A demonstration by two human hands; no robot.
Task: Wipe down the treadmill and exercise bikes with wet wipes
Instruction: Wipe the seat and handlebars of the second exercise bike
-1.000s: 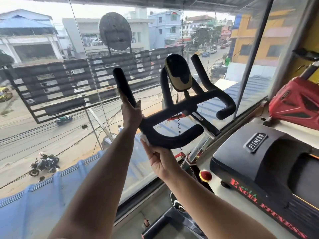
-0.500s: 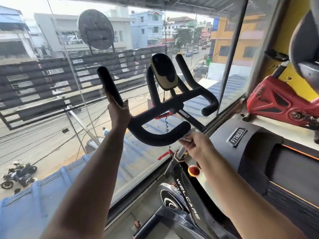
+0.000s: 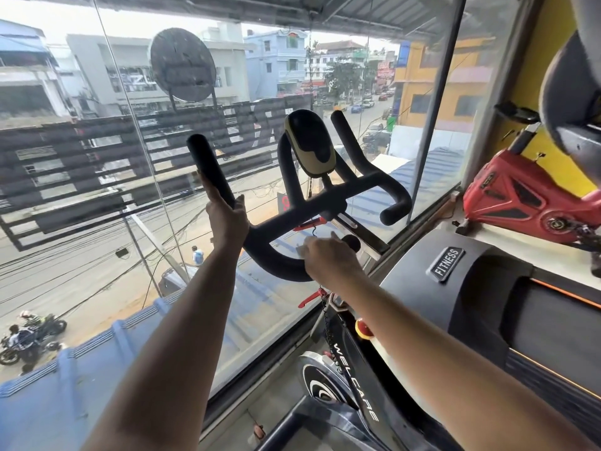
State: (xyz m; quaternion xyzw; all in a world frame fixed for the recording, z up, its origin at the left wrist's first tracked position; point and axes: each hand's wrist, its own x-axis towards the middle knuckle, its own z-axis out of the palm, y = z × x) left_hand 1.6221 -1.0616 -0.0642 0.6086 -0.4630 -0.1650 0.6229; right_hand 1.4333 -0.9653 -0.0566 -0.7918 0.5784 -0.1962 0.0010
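The work sits on the handlebar of the black exercise bike that faces the window. The left hand is wrapped round the handlebar's left horn, thumb on one side and fingers on the other, seemingly to steady it. The right hand is curled over the near loop at the bottom of the handlebar. A pale scrap shows at its fingertips, most likely the wet wipe, pressed against the grip, though this hand is blurred and the wipe is mostly hidden. I judge the task to be at an early or middle stage, with one section of one bike's handlebar under the wipe. No surface shows a sheen or streak that would tell which parts are already clean, so what is finished cannot be read here. The console above the handlebar's centre, the far right-hand horn and the frame below the handlebar are all untouched by either hand at this moment. The treadmill lies to the right of the handlebar and the red bike stands farther right beyond it — both well apart from the hands and probably still to be wiped.
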